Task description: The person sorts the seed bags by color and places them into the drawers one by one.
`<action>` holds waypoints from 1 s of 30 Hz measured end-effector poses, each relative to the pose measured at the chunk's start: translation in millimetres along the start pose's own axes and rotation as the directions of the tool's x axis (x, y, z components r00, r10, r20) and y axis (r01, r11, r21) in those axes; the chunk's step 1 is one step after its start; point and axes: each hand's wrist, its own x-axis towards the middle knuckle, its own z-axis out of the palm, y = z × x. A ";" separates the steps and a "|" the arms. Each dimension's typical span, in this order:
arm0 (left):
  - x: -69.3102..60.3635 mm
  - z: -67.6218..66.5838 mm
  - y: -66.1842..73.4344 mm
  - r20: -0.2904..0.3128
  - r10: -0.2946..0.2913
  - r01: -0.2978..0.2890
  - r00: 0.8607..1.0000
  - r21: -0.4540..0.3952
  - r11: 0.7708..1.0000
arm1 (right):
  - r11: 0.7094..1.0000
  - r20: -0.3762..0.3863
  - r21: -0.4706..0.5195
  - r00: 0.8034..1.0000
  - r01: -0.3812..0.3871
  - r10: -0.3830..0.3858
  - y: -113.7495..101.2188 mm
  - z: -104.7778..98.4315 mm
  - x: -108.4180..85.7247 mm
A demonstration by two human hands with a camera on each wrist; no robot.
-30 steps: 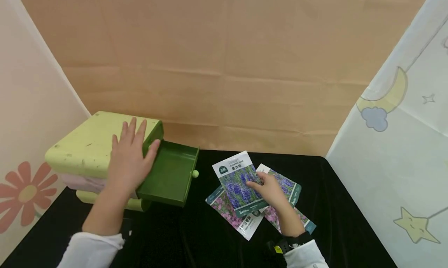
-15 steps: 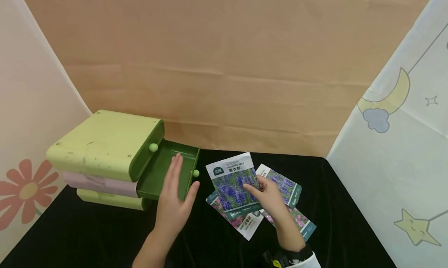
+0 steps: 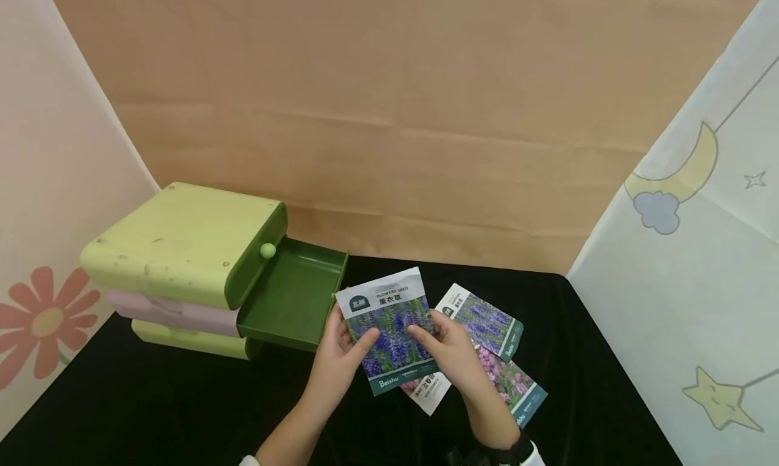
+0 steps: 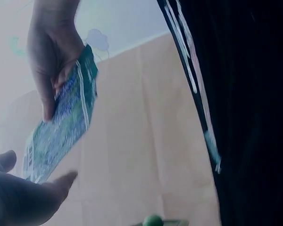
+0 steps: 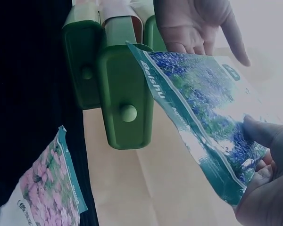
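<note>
Centrally, a lavender seed packet [image 3: 389, 351] is being held above the black table [image 3: 182, 412], its printed front showing and its Beishu band lying along the near edge. The right hand [image 3: 456, 354] is gripping the packet by its right side, the thumb lying across the flower picture. The left hand [image 3: 333, 359] is standing at the left edge with thumb and fingers spread apart; whether it is touching the packet cannot be told. On the right, a second purple-flowered packet [image 3: 487, 322] is lying over a pink-flowered packet [image 3: 523, 391], while a partly hidden packet [image 3: 432, 391] is showing beneath the held one. On the left, a three-tiered drawer unit [image 3: 189, 243] is standing, yellow-green above and below, lilac between. The green middle drawer [image 3: 292, 290] is extending to the right; above it, a pale green knob [image 3: 268, 251] is facing right. On the far side, a tan backdrop [image 3: 389, 114] is hanging between a flower-printed left panel [image 3: 55, 148] and a moon-and-star-printed right panel [image 3: 700, 283].
</note>
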 end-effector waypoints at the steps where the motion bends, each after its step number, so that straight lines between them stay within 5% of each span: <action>1: 0.4 0.2 -0.8 0.009 -0.033 0.033 0.999 -0.040 0.999 | 1.000 0.003 0.011 1.000 0.009 -0.009 0.0 1.0 0.0; 6: -0.5 2.0 -3.7 0.030 -0.121 0.123 0.992 -0.090 0.988 | 1.000 -0.028 0.003 1.000 0.005 -0.005 -0.3 3.3 1.3; 30: -6.4 3.8 -5.6 0.051 -0.095 0.091 0.994 0.076 0.993 | 0.998 0.063 -0.060 0.998 -0.021 0.025 -1.0 2.1 -1.9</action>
